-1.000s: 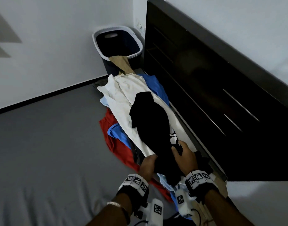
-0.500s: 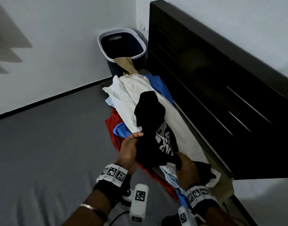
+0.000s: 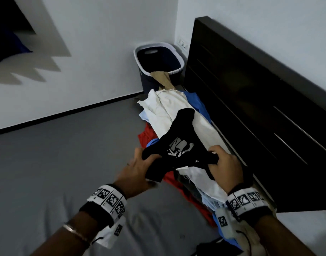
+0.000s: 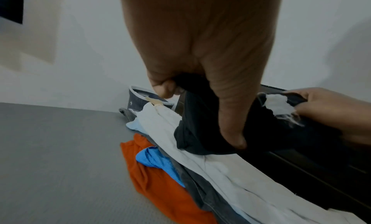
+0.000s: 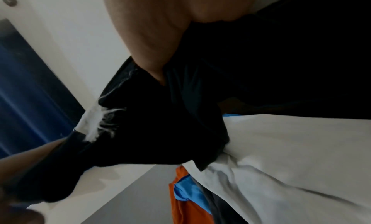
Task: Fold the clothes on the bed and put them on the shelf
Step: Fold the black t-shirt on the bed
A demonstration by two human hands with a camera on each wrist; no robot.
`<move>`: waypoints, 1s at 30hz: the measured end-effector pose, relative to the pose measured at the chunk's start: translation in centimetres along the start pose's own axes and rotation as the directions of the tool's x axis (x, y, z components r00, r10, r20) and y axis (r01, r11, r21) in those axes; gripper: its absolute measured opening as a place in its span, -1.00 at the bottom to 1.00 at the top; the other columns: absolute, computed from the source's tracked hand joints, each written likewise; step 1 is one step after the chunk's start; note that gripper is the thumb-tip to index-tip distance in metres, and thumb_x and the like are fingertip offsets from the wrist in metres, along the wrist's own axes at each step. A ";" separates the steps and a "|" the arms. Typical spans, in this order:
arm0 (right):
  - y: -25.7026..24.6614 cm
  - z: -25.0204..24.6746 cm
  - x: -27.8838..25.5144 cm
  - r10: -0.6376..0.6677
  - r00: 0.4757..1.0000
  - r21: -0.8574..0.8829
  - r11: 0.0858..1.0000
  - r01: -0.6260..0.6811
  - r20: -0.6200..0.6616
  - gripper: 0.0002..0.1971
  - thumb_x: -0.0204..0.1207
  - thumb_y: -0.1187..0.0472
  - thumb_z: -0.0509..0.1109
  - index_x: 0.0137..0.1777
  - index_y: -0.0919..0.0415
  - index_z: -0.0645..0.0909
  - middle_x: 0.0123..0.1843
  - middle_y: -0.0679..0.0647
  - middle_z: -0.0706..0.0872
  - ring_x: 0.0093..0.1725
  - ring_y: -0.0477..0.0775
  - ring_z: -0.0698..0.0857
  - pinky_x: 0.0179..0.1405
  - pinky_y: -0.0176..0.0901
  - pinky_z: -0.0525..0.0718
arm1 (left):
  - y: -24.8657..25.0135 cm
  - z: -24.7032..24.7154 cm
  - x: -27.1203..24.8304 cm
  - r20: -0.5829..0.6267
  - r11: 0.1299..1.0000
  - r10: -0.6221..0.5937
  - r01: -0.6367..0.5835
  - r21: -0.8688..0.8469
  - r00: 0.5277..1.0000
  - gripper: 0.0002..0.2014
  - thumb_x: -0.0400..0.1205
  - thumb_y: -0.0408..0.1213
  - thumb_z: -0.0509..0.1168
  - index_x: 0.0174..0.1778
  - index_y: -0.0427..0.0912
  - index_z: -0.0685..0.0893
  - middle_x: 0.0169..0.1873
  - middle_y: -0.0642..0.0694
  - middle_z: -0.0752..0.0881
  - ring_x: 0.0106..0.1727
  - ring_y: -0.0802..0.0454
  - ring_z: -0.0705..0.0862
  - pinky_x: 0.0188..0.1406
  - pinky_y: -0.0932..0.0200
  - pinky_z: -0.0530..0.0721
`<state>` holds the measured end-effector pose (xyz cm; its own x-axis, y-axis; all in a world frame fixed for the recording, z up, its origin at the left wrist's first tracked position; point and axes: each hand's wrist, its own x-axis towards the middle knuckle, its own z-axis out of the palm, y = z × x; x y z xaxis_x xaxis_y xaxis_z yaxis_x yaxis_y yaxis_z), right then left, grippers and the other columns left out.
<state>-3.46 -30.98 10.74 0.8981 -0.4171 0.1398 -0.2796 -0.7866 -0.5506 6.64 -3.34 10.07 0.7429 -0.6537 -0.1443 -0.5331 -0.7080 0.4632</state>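
Note:
A black T-shirt (image 3: pixel 178 143) with a white print hangs stretched between my two hands above the clothes pile (image 3: pixel 177 111). My left hand (image 3: pixel 140 167) grips its left end, thumb on top, as the left wrist view shows at the black T-shirt (image 4: pixel 202 132). My right hand (image 3: pixel 223 163) grips the right end; in the right wrist view the black T-shirt (image 5: pixel 152 129) fills the middle. The far end of the shirt still lies on a cream garment (image 3: pixel 177 108). The pile holds red (image 3: pixel 145 133), blue (image 3: pixel 195 102) and white pieces along the headboard side of the grey bed (image 3: pixel 56 163).
A dark headboard (image 3: pixel 260 108) runs along the right. A navy laundry basket (image 3: pixel 158 60) stands in the corner with a tan garment (image 3: pixel 164 80) draped over its rim. White walls close the far side. The shelf does not show plainly.
My hands have moved apart and lifted, pulling the black T-shirt out sideways so its white print shows. The left hand went left, the right hand right.

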 end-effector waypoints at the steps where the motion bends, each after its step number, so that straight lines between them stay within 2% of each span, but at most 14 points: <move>1: -1.1 -0.1 0.2 -0.025 1.000 -0.019 1.000 0.025 0.003 -0.79 0.42 0.27 0.51 0.02 0.05 0.65 -0.38 -0.01 0.69 -0.41 0.07 0.66 -0.52 -0.16 0.56 | -0.5 -0.4 -0.5 -0.072 1.000 0.003 -0.002 0.021 0.997 -0.50 0.43 0.21 0.33 0.30 0.24 0.49 0.07 0.01 0.29 -0.15 -0.13 0.61 -0.14 -0.09 0.74; 3: -3.2 0.0 0.4 -0.074 0.997 -0.068 0.995 0.076 0.038 -0.80 0.40 0.21 0.54 0.00 0.03 0.67 -0.32 -0.04 0.72 -0.36 0.04 0.67 -0.49 -0.24 0.48 | -1.9 -1.5 -1.7 -0.167 0.999 -0.045 0.041 -0.028 0.985 -0.64 0.48 0.21 0.13 0.07 0.15 0.58 -0.06 0.03 0.35 -0.24 -0.14 0.61 -0.26 -0.06 0.68; 5: -5.0 0.4 0.2 -0.117 0.989 -0.116 0.985 0.128 0.093 -0.79 0.38 0.18 0.57 -0.01 0.01 0.69 -0.22 -0.07 0.73 -0.27 -0.01 0.68 -0.46 -0.25 0.43 | -3.1 -2.7 -3.0 -0.225 0.994 -0.082 0.065 -0.084 0.971 -0.64 0.49 0.17 0.11 0.01 0.10 0.65 -0.07 0.02 0.42 -0.20 -0.10 0.61 -0.24 -0.03 0.65; 8: -6.9 1.2 -0.7 -0.161 0.973 -0.258 0.945 0.200 0.165 -0.79 0.38 0.18 0.55 0.01 0.02 0.70 -0.13 -0.04 0.65 -0.22 0.07 0.69 -0.43 -0.15 0.54 | -5.1 -4.9 -4.9 -0.293 0.990 -0.131 0.107 -0.097 0.947 -0.79 0.55 -0.09 0.29 -0.01 -0.09 0.70 -0.01 -0.04 0.47 -0.14 -0.14 0.62 -0.18 -0.08 0.66; 10: -7.6 1.9 -1.5 -0.160 0.967 -0.309 0.926 0.217 0.200 -0.78 0.38 0.28 0.51 0.02 0.08 0.71 -0.08 0.00 0.62 -0.20 0.12 0.69 -0.42 -0.12 0.56 | -6.6 -5.9 -6.1 -0.330 0.989 -0.131 0.102 -0.103 0.935 -0.88 0.52 -0.26 0.34 -0.08 -0.17 0.71 0.05 -0.08 0.51 -0.08 -0.17 0.62 -0.07 -0.09 0.66; 13: -8.7 3.3 -2.7 -0.136 0.968 -0.219 0.958 0.183 0.211 -0.72 0.38 0.41 0.43 0.07 0.15 0.67 -0.03 0.06 0.73 -0.09 0.19 0.73 -0.26 -0.10 0.63 | -7.8 -7.1 -7.9 -0.388 0.987 -0.127 0.079 -0.138 0.913 -0.89 0.48 -0.33 0.37 -0.11 -0.23 0.74 0.23 -0.12 0.61 0.13 -0.15 0.65 0.13 0.07 0.57; 14: -9.3 3.8 -3.0 -0.125 0.974 -0.161 0.974 0.157 0.191 -0.72 0.38 0.42 0.42 0.07 0.15 0.66 -0.08 0.08 0.76 -0.11 0.21 0.73 -0.24 -0.08 0.64 | -8.1 -7.5 -8.7 -0.391 0.976 -0.158 0.084 -0.200 0.907 -0.85 0.49 -0.30 0.35 -0.07 -0.23 0.74 0.19 -0.11 0.67 0.11 -0.11 0.67 0.08 0.11 0.57; 16: -10.3 4.3 -3.4 -0.100 0.987 -0.046 0.993 0.106 0.122 -0.76 0.41 0.36 0.46 0.03 0.09 0.66 -0.20 0.07 0.78 -0.19 0.20 0.74 -0.26 -0.04 0.67 | -8.4 -8.2 -9.6 -0.410 0.925 -0.267 0.111 -0.364 0.872 -0.87 0.52 -0.28 0.32 -0.07 -0.18 0.69 -0.12 -0.12 0.76 -0.10 -0.11 0.72 -0.14 0.10 0.59; 18: -11.7 4.8 -3.9 -0.093 0.994 0.048 0.995 0.091 0.052 -0.83 0.40 0.26 0.51 -0.12 -0.03 0.66 -0.32 -0.01 0.74 -0.28 0.14 0.71 -0.30 -0.01 0.68 | -9.2 -8.7 -10.7 -0.443 0.861 -0.347 0.094 -0.499 0.827 -0.87 0.56 -0.41 0.34 -0.08 -0.09 0.60 -0.31 -0.09 0.72 -0.27 -0.07 0.68 -0.29 0.13 0.57; 21: -14.1 5.3 -4.3 -0.139 0.990 0.125 0.982 0.141 -0.028 -0.66 0.38 0.14 0.53 -0.44 -0.13 0.42 -0.53 -0.12 0.54 -0.44 0.07 0.60 -0.46 -0.07 0.51 | -10.9 -9.4 -12.3 -0.515 0.824 -0.361 0.007 -0.566 0.778 -0.70 0.57 -0.49 0.35 0.01 0.05 0.58 -0.27 0.09 0.71 -0.31 0.28 0.65 -0.30 0.33 0.60; 23: -15.6 5.9 -4.4 -0.174 0.982 0.158 0.970 0.185 -0.081 -0.63 0.36 0.06 0.53 -0.50 0.00 0.38 -0.57 -0.07 0.49 -0.49 0.07 0.55 -0.50 0.00 0.50 | -12.1 -10.0 -13.4 -0.579 0.861 -0.354 0.014 -0.508 0.735 -0.65 0.53 -0.50 0.36 0.00 0.11 0.60 -0.24 0.17 0.71 -0.27 0.42 0.65 -0.28 0.48 0.54; 25: -16.7 7.0 -4.4 -0.199 0.973 0.195 0.956 0.219 -0.117 -0.70 0.34 0.06 0.53 -0.44 0.13 0.50 -0.51 0.00 0.57 -0.43 0.08 0.60 -0.42 0.07 0.58 | -13.3 -10.6 -15.0 -0.628 0.905 -0.330 0.045 -0.424 0.705 -0.70 0.48 -0.46 0.36 -0.10 0.11 0.63 -0.30 0.14 0.73 -0.27 0.33 0.67 -0.28 0.38 0.55; 27: -17.4 8.6 -4.4 -0.210 0.970 0.208 0.950 0.232 -0.123 -0.75 0.35 0.11 0.56 -0.37 0.15 0.54 -0.49 0.00 0.61 -0.40 0.08 0.63 -0.38 0.05 0.62 | -14.6 -10.9 -16.5 -0.647 0.936 -0.309 0.100 -0.339 0.697 -0.93 0.44 -0.23 0.35 -0.23 0.04 0.63 -0.40 0.09 0.71 -0.32 0.17 0.68 -0.38 0.32 0.52; 30: -18.4 10.9 -4.9 -0.277 0.954 0.183 0.938 0.295 -0.115 -0.68 0.37 0.07 0.61 -0.34 0.11 0.50 -0.52 -0.02 0.56 -0.44 0.06 0.60 -0.45 -0.03 0.57 | -16.7 -10.5 -18.4 -0.637 0.938 -0.339 0.198 -0.283 0.692 -0.71 0.36 0.22 0.24 -0.37 0.06 0.57 -0.53 0.08 0.61 -0.40 0.10 0.65 -0.47 0.20 0.42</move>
<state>1.01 -9.44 11.19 0.8949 -0.2324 0.3809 0.0645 -0.7772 -0.6259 6.12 23.32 14.16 0.9529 -0.0426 0.3004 -0.2382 -0.7182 0.6538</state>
